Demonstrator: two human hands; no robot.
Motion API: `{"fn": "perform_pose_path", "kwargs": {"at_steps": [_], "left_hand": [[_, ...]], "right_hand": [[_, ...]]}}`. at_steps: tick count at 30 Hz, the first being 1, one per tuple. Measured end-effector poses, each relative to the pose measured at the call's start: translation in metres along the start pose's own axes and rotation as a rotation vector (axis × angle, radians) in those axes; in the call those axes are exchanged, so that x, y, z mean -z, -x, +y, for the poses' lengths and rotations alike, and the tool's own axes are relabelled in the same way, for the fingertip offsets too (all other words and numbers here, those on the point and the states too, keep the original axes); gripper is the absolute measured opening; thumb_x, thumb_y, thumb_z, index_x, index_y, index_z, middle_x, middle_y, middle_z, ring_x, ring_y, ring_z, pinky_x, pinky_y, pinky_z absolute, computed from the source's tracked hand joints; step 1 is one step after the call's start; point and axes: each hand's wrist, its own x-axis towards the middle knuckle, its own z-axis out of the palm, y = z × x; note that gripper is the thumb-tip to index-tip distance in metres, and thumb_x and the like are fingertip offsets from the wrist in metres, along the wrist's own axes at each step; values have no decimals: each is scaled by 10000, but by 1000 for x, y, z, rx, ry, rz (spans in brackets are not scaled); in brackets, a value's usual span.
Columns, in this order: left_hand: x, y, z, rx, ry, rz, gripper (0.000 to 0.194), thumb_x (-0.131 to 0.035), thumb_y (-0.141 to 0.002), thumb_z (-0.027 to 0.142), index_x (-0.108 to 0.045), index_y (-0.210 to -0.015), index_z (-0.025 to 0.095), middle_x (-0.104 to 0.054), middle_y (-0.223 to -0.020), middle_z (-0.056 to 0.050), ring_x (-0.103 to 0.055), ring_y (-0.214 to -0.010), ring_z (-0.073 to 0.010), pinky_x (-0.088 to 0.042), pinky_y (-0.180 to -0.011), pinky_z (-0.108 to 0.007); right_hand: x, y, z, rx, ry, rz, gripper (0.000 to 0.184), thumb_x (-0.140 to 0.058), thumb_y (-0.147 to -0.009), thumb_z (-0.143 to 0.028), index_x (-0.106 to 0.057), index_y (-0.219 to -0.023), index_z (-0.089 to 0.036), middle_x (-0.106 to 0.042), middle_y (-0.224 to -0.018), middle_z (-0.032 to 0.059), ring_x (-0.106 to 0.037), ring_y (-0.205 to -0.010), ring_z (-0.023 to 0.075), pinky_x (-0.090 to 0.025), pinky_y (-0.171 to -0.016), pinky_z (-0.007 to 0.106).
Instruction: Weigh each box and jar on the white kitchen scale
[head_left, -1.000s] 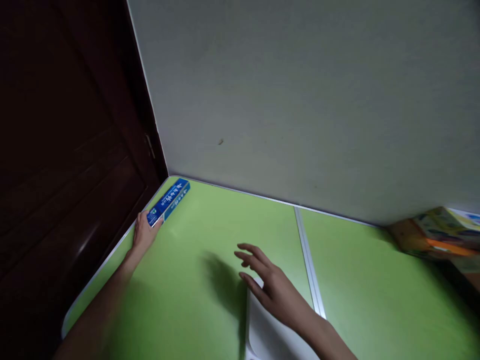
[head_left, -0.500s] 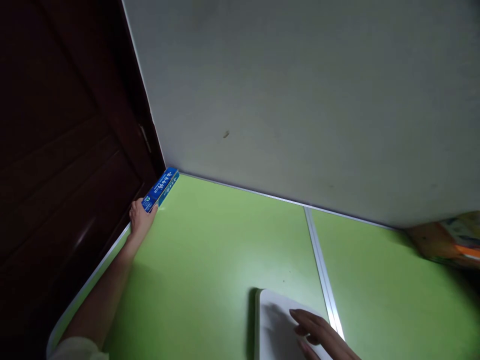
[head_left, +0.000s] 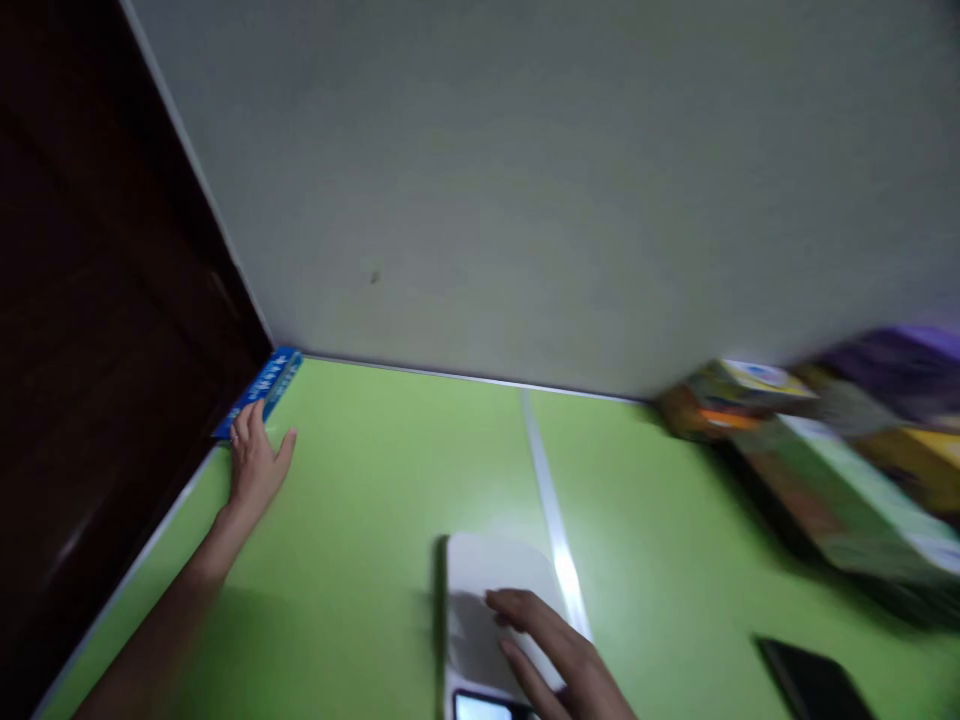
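A long blue toothpaste box (head_left: 274,377) with white lettering lies in the far left corner of the green table, against the wall. My left hand (head_left: 256,458) is at the near end of that box, fingers spread and thumb away from it; whether the fingertips touch it I cannot tell. Low in the middle, a white kitchen scale (head_left: 480,610) with a lit display lies flat. Over its right side hovers my right hand (head_left: 559,650), fingers loosely bent and apart, holding nothing.
On the right, several boxes and packs, among them a green-and-white box (head_left: 840,490) and a purple pack (head_left: 892,365), are piled by the wall. A dark flat phone-like object (head_left: 814,680) lies in front. A dark door (head_left: 97,350) borders the table's left edge.
My left hand has let go of the blue box and opened, moving back slightly. The view has turned right, bringing the pile, the dark object and the scale's display into sight.
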Motion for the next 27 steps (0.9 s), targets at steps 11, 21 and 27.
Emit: {"fn": "perform_pose_path", "kwargs": {"at_steps": [11, 21, 27], "left_hand": [[-24, 204, 250, -695, 580, -918, 401, -428, -880, 152, -477, -1266, 247, -620, -1226, -97, -575, -1173, -235, -501, -1016, -439], [-64, 234, 344, -786, 449, -1131, 461, -466, -888, 202, -469, -1344, 271, -544, -1348, -90, -517, -1246, -274, -451, -1041, -520], [-82, 240, 375, -832, 476, -1201, 426, -475, -882, 184, -508, -1300, 257, -555, -1312, -82, -536, -1201, -247, -451, -1041, -465]], "right_hand": [[55, 70, 11, -88, -158, 208, 272, -438, -917, -185, -593, -1141, -198, -666, -1069, 91, -605, -1017, 199, -500, -909, 343], [164, 108, 146, -426, -2, 740, 359, -499, -884, -318, -526, -1211, -172, -590, -1177, 143, -644, -886, 207, -550, -778, 369], [251, 51, 191, -703, 588, 683, 479, -477, -889, -317, -417, -1321, -120, -428, -1391, 222, -642, -980, 277, -540, -772, 381]]}}
